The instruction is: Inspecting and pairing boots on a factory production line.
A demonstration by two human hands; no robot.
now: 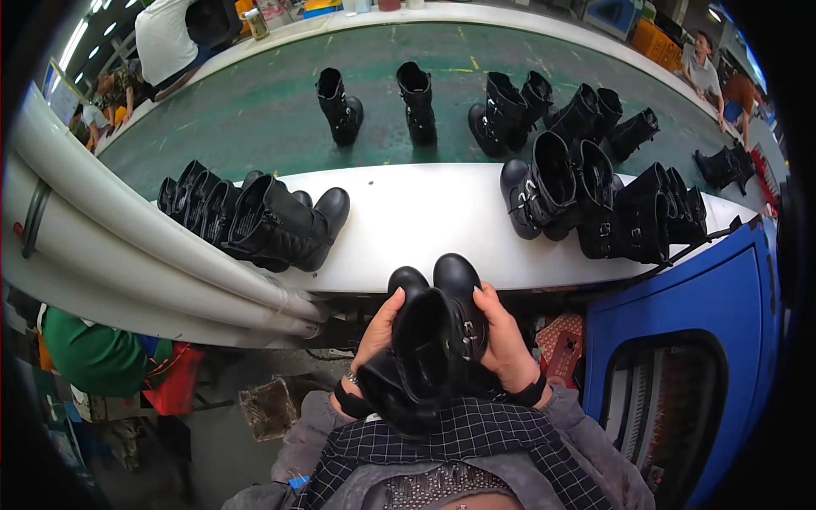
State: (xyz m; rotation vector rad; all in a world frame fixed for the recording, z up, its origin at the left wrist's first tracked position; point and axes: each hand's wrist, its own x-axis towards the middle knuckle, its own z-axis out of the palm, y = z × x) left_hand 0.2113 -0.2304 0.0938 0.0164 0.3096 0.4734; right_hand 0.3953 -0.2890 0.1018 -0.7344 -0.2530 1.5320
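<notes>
A pair of black boots (457, 276) is between my hands, close to my body, their rounded toes pointing away from me and their open shafts toward me. My left hand (380, 327) grips the left boot from its outer side, near the toe. Around the outer side of the other boot, by its silver buckles, my right hand (507, 337) is closed. Most of my fingers are hidden beneath the boots. Just beyond is a white table ledge (416, 225). Several black boots (289, 221) lie on its left part, and more buckled boots (548, 183) stand on its right.
Behind the ledge runs a green conveyor belt (255, 110) carrying several black boots (416, 102). White pipes (153, 238) curve along the left. A blue machine (680, 331) with a dark window is at my right. Other people (167, 38) sit across the belt.
</notes>
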